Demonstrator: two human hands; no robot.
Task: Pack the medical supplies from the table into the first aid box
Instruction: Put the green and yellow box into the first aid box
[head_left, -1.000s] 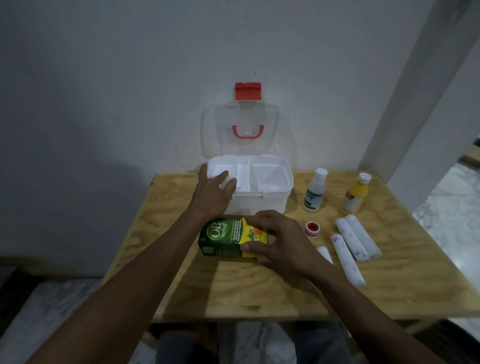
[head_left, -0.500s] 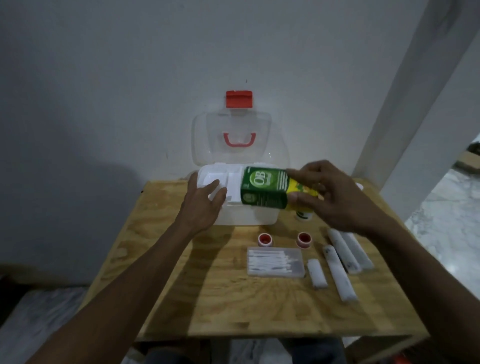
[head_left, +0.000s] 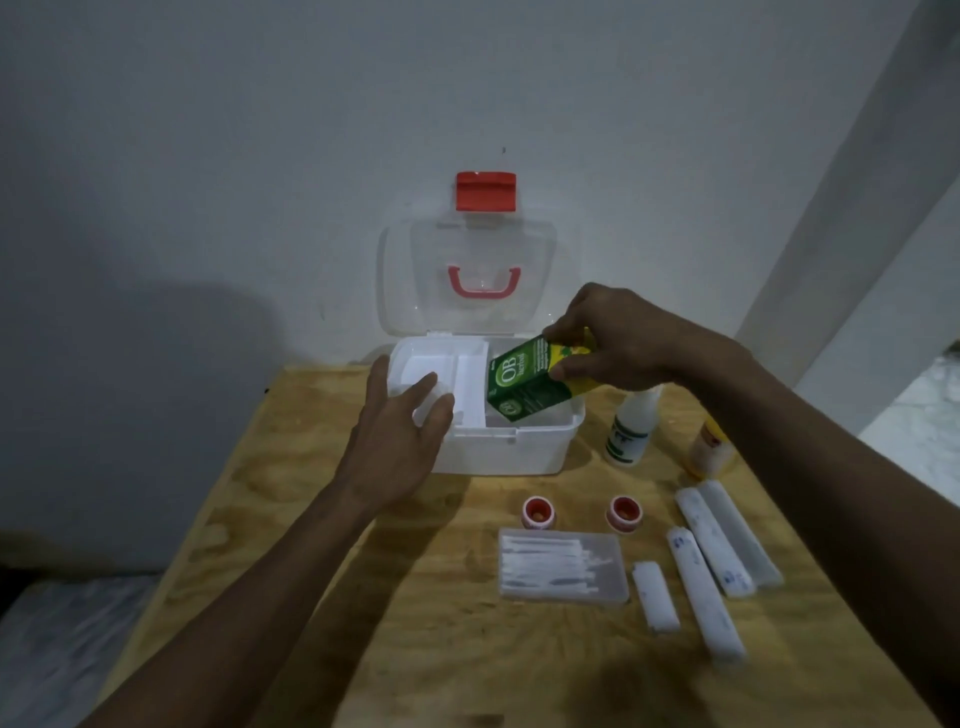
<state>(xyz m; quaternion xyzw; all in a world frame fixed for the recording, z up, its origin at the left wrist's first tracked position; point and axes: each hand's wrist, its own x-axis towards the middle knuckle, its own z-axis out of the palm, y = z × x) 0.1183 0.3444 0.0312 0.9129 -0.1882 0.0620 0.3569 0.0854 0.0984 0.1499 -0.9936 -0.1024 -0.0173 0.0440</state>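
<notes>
while the right hand pinches the green carton (tilted, low corner inside the first aid box's right compartment), left hand rests on its near-left corner, fingers seemingly loose, slightly apart.

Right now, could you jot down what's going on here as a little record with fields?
Box: white first aid box, lid open and upright against the wall
Right hand: holds green carton, tilted, low end in the box's right compartment
Left hand: rests on the box's left front corner, fingers over the rim
Still on table: two bottles, two small red-topped pots, clear swab case, four white rolls
Stage: carton going in, rest unpacked
</notes>
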